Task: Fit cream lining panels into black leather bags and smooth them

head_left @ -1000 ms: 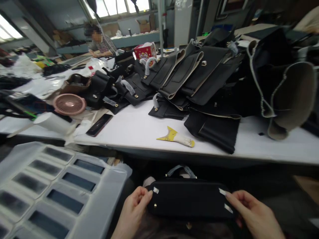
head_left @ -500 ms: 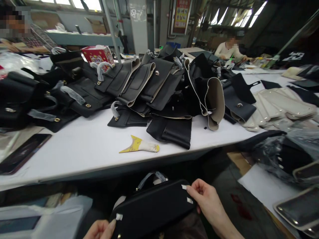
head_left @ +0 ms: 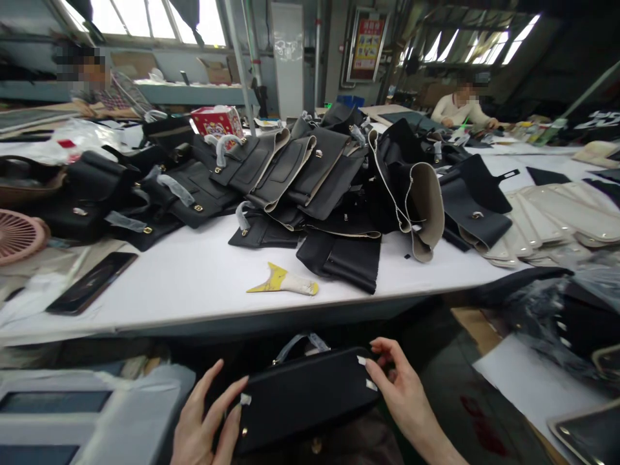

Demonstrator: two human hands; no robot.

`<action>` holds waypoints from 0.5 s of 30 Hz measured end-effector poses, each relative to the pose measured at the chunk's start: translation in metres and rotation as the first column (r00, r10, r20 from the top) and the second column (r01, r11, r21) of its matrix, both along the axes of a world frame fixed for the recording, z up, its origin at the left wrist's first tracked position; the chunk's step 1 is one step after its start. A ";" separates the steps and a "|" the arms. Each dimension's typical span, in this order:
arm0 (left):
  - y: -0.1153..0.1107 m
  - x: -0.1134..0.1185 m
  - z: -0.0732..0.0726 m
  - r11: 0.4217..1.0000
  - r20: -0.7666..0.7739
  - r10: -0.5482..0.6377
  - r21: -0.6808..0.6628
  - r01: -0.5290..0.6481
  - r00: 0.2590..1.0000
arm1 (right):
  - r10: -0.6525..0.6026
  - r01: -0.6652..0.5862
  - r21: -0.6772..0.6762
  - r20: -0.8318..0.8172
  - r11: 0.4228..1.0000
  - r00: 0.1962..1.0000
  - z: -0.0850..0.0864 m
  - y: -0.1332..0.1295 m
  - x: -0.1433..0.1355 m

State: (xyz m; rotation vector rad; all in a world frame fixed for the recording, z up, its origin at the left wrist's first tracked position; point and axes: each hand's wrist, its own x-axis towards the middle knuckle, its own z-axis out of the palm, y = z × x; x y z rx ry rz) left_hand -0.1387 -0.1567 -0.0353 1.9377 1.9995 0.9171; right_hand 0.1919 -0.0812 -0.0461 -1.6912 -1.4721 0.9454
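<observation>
A black handbag [head_left: 305, 400] lies at the bottom centre, below the table edge, its flat side facing up. White tape bits sit near its ends, and a plastic-wrapped handle [head_left: 301, 342] rises behind it. My right hand [head_left: 404, 391] grips the bag's right end, thumb by the upper tape piece and fingers curled over the far edge. At the left end my left hand [head_left: 208, 416] has its fingers spread, the tips beside the tape and close against the bag. Whether they press on it I cannot tell.
A white table [head_left: 194, 284] carries a heap of black bag parts [head_left: 285, 168], a yellow-and-white tool [head_left: 283, 281], a phone [head_left: 92, 283] and pale panels [head_left: 557, 213]. A pink fan [head_left: 22, 236] stands left. Two people sit beyond. Plastic-wrapped pieces [head_left: 557, 316] lie right.
My left hand has loosened from the bag's left end and spread its fingers upward. My right hand keeps its hold. The view has turned slightly left, bringing the pink fan in.
</observation>
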 end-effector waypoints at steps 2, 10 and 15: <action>0.002 -0.005 0.003 0.992 -0.170 -0.125 0.010 0.129 0.977 | 0.122 -0.137 0.113 0.131 0.984 0.984 0.002 0.001 0.006; 0.005 0.011 0.052 0.959 -0.573 -0.268 -0.079 0.273 0.775 | 0.205 -0.685 0.302 0.807 0.663 0.554 0.033 0.001 -0.015; 0.004 0.035 0.057 0.954 -0.604 -0.259 -0.037 0.299 0.754 | 0.244 -0.884 0.252 0.898 0.393 0.365 0.036 -0.023 -0.067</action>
